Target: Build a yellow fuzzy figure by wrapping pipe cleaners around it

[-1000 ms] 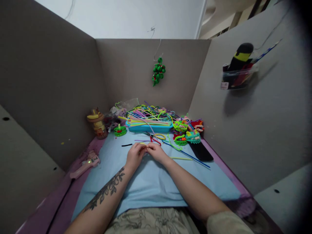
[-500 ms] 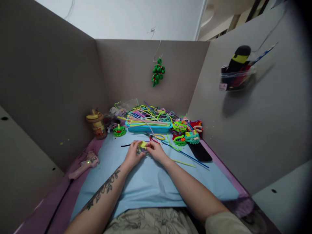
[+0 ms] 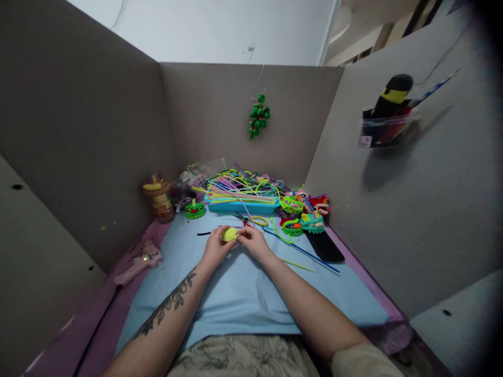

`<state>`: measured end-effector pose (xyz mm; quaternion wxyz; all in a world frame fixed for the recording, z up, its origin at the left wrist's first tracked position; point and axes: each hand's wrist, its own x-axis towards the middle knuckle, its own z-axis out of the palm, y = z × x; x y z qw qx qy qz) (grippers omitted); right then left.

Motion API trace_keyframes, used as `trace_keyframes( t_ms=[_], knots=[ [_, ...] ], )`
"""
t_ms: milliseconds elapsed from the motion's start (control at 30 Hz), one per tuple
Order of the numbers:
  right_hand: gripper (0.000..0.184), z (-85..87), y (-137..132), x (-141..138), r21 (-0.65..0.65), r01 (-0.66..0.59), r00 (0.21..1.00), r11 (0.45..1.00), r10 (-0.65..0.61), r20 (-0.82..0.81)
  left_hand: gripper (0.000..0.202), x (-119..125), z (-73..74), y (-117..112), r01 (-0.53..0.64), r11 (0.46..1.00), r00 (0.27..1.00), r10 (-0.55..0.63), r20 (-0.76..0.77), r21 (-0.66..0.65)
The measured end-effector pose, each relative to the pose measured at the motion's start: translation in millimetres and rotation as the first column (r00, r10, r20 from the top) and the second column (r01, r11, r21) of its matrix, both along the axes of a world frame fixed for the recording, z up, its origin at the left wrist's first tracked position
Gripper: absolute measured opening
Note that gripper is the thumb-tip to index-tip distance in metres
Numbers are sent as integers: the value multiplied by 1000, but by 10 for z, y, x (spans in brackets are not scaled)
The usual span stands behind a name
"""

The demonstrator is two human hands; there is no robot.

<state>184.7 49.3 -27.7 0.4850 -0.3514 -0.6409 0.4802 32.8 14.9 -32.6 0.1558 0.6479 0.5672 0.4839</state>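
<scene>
My left hand (image 3: 214, 248) and my right hand (image 3: 254, 242) meet over the light blue mat (image 3: 243, 293), fingers pinched together on a small yellow-green fuzzy piece (image 3: 229, 234). Both hands grip it from opposite sides, just above the mat. Behind them a blue tray (image 3: 236, 207) holds a heap of coloured pipe cleaners (image 3: 239, 187). Loose blue and yellow pipe cleaners (image 3: 302, 251) lie on the mat to the right of my right hand.
Grey cardboard walls enclose the desk. A pink glue gun (image 3: 137, 263) lies at the left edge, a jar (image 3: 159, 199) and a green coil figure (image 3: 195, 210) behind. Finished coil figures (image 3: 302, 214) and a black pad (image 3: 324, 245) sit at right. A green ornament (image 3: 258, 116) hangs on the back wall.
The yellow-green piece, hidden between my fingers a second ago, now shows between both hands. The hands lifted slightly and stayed together.
</scene>
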Motion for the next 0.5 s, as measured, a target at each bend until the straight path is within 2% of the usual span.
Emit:
trace_keyframes(
  t_ms=[133,233,500],
  knots=[
    [13,-11,1,6,11,-14,1000,1000,15,-23,43,-1,26,-9,-29,999,999,29,31,-15],
    [12,-4,-13,1,39,0,999,999,-1,32,43,1,25,-8,-54,999,998,54,36,-3],
    [8,69,-104,-41,253,120,952,960,-184,245,42,14,41,-35,-35,994,999,38,-27,107]
  ],
)
